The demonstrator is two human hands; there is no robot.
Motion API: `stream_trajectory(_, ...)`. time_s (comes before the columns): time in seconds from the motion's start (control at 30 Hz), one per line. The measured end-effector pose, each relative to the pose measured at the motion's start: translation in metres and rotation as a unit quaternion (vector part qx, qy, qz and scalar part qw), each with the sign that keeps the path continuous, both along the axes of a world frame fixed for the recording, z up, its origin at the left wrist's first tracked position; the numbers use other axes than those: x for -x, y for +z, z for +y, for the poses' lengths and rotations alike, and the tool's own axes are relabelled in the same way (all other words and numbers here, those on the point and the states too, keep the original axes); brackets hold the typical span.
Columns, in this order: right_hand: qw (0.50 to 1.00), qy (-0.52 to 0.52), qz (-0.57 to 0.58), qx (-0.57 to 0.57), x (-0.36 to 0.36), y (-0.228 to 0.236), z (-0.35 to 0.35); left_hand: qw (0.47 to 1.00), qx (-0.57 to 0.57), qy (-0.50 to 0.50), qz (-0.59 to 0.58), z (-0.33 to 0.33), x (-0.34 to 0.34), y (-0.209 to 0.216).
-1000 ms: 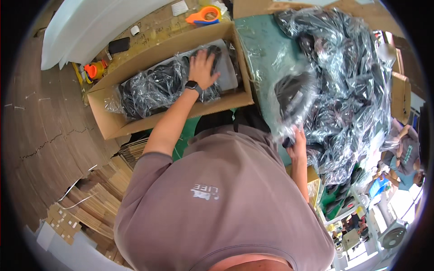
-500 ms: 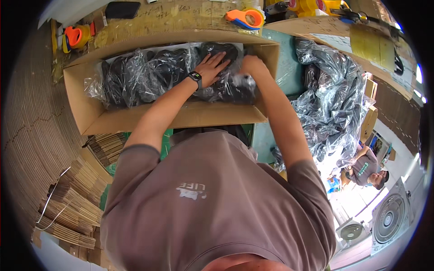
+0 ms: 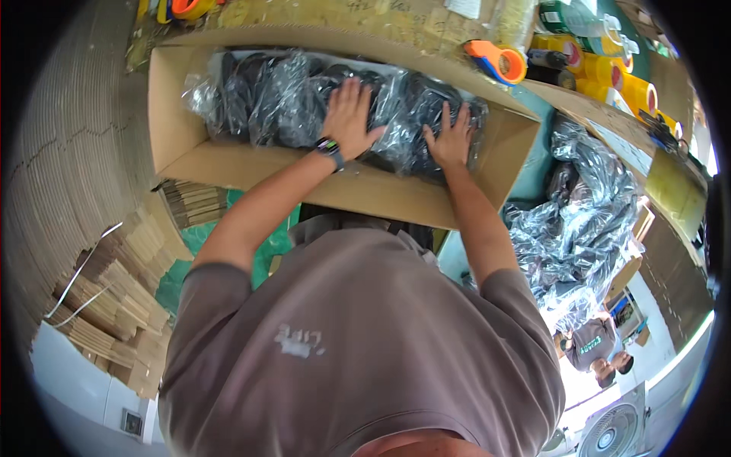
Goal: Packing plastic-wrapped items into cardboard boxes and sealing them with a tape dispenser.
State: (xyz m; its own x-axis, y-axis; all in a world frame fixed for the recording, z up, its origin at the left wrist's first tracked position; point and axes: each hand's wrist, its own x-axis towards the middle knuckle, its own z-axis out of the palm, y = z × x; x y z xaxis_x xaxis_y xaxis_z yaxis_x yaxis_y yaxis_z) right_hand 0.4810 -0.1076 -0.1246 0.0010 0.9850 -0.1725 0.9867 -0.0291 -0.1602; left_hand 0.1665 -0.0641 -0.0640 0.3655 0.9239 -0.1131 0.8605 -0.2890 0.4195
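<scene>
A long open cardboard box (image 3: 289,169) stands in front of me. Inside it lies a row of dark items in clear plastic bags (image 3: 263,99), whose kind I cannot make out through the wrapping. My left hand (image 3: 350,118) rests flat on the middle of the row, fingers stretched out, a dark watch on its wrist. Toward the box's right end my right hand (image 3: 451,137) lies spread on the plastic. Neither hand grips anything. Both forearms reach in over the near wall of the box.
An orange and blue tape dispenser (image 3: 496,62) sits behind the box. More bagged dark items (image 3: 586,221) are heaped to the right. Yellow tape rolls (image 3: 609,72) and bottles stand at the back right. Stacked flat cardboard (image 3: 114,297) is at the left. Another person (image 3: 594,346) is at the lower right.
My right hand, closed near the box's right end before, now lies opened on the bags. The left stays on the row. The view has shifted, and the box appears farther right and tilted.
</scene>
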Motion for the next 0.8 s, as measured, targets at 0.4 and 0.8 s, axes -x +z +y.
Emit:
stream_trajectory(0.4, 0.976, -0.151, 0.155, -0.02, 0.025, 0.201, -0.079, 0.996, -0.06, 0.0, -0.073, 0.025, 0.001, -0.032)
stream_trajectory(0.8, 0.969, -0.176, 0.029, -0.169, 0.002, 0.241, -0.096, 0.93, 0.018, 0.27, 0.25, 0.052, 0.144, -0.087)
